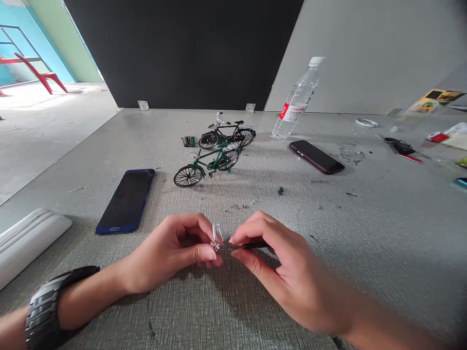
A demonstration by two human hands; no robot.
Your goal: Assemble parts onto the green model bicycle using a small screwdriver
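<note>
My left hand (182, 245) pinches a small silver handlebar (216, 240) between thumb and fingers, with two thin prongs pointing up. Facing it, my right hand (277, 262) grips a slim screwdriver (251, 246) by its dark handle, most of which the fingers cover. The thin metal shaft reaches left to the handlebar; whether its tip sits in a screw is too small to tell. Beyond my hands a green model bicycle (209, 165) stands upright on the table. Just behind it is a black model bicycle (228, 135) with silver handlebars.
A blue-edged phone (127, 200) lies left, a dark phone (316, 156) right. A water bottle (297, 99) leans near the back panel (182, 53). Tiny green pieces (280, 190) lie right of the green bicycle. A white case (32, 243) is at the left edge, keys (399, 146) far right.
</note>
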